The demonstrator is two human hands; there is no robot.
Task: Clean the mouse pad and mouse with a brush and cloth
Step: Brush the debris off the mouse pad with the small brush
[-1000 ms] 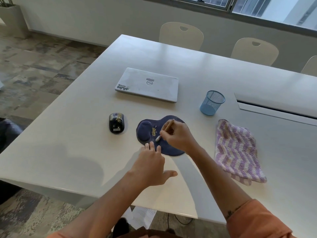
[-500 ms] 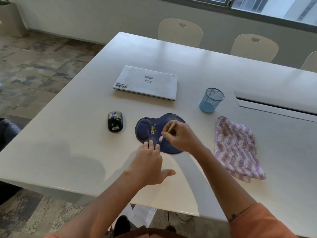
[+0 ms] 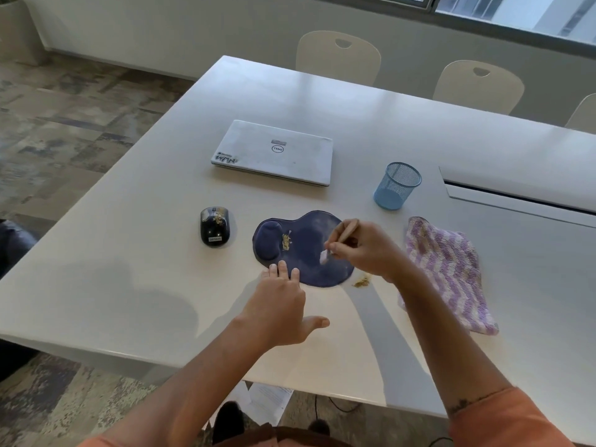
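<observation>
Nearest you, low in the centre of the frame, your left hand (image 3: 280,304) lies flat with fingers straight and thumb spread wide, fingertips pressing the near edge of the dark blue, kidney-shaped mouse pad with a raised wrist rest (image 3: 303,250); that looks meant to pin the pad so it cannot slide under the strokes. Just right of it, your right hand (image 3: 364,250) pinches a slim wooden-handled brush with pale bristles (image 3: 335,245) like a pen, bristles down on the pad's middle, an angle that suits flicking grit off the right edge. A small heap of tan crumbs (image 3: 361,281) already sits on the white table (image 3: 129,285) just beside that edge, while more crumbs cling near the wrist rest. The purple-and-white knitted cloth (image 3: 451,272) waits at right, untouched. Left of the pad, apart from it, the black glossy mouse (image 3: 214,225) carries crumbs too. Farther up lie a blue mesh cup (image 3: 397,185) and a closed white laptop (image 3: 274,151).
</observation>
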